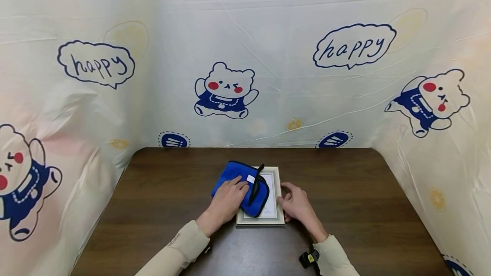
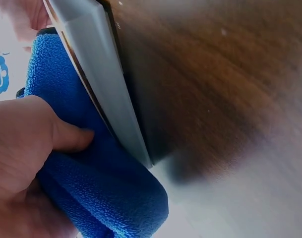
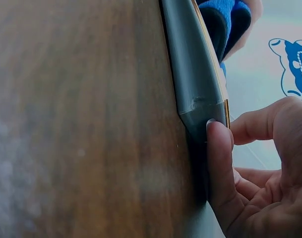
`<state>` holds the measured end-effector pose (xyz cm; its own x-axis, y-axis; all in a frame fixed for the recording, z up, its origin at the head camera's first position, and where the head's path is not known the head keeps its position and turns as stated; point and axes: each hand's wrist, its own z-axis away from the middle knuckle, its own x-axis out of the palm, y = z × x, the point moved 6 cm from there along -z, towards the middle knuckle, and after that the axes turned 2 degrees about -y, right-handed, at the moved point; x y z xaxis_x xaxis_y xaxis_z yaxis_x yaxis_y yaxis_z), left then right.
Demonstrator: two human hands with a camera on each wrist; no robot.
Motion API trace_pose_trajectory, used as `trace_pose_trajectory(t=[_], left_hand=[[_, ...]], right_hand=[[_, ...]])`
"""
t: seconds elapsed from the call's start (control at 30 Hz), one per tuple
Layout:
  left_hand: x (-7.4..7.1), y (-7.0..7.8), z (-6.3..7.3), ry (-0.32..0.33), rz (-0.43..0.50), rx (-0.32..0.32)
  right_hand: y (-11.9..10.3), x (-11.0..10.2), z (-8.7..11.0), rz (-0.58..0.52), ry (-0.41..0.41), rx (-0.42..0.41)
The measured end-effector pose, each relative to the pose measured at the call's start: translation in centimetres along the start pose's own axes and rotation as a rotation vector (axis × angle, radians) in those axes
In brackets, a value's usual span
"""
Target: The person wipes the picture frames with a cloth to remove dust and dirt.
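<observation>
Where the lower centre of the head view shows the brown wood-grain table (image 1: pixel 161 208), one rectangular cream picture frame (image 1: pixel 264 221) lies flat, its grey-bordered white sheet facing up (small print near the bottom, too fine to read). Item two: one royal-blue fleecy cloth piece (image 1: pixel 261 197), edged in black, lying slantwise over the left and middle of the picture frame and past its left edge; attached, one narrow black strap (image 1: pixel 255 188) and one small white label (image 1: pixel 250 178). Left hand (image 1: pixel 231 193), left of centre: grasping the cloth piece, fingers laid over its top and thumb against its near side. Right hand (image 1: pixel 297 203), right of centre: pinching the right edge of the picture frame between thumb and forefinger, remaining fingers bent. Clothing: two cream sleeves (image 1: pixel 188 240), entering at the bottom edge. One small black device with a yellow patch (image 1: pixel 308 259), at the right wrist, lower right of centre. Backdrop: one pale, creased sheet (image 1: pixel 284 33), filling the upper half and both sides, printed with blue-clad bears, orange slices and two "happy" speech bubbles, upper left and upper right.
</observation>
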<state>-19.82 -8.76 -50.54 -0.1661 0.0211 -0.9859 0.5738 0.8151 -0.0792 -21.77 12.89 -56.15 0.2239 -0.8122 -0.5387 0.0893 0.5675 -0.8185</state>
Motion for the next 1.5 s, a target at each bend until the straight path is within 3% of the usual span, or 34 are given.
trace_pose_trajectory(t=[0.23, 0.77, 1.03, 1.37, 1.5], left_hand=[[-0.3, 0.5, 0.9, -0.004, 0.021, 0.019], [-1.4, 2.7, 4.2, -0.075, -0.023, 0.067], [-1.8, 3.4, 5.2, -0.115, -0.011, 0.079], [-2.7, 4.0, 5.8, -0.057, 0.004, 0.101], [-3.0, 3.6, 5.9, -0.068, 0.094, 0.1]], right_hand=[[-0.2, -0.2, 0.1, -0.015, 0.011, -0.004], [-0.1, 0.0, 0.1, -0.019, 0.017, -0.009], [-0.1, 0.1, 0.1, -0.004, 0.021, 0.011], [-0.1, 0.0, 0.2, -0.004, 0.023, 0.006], [-0.1, 0.0, 0.2, -0.009, 0.023, 0.001]])
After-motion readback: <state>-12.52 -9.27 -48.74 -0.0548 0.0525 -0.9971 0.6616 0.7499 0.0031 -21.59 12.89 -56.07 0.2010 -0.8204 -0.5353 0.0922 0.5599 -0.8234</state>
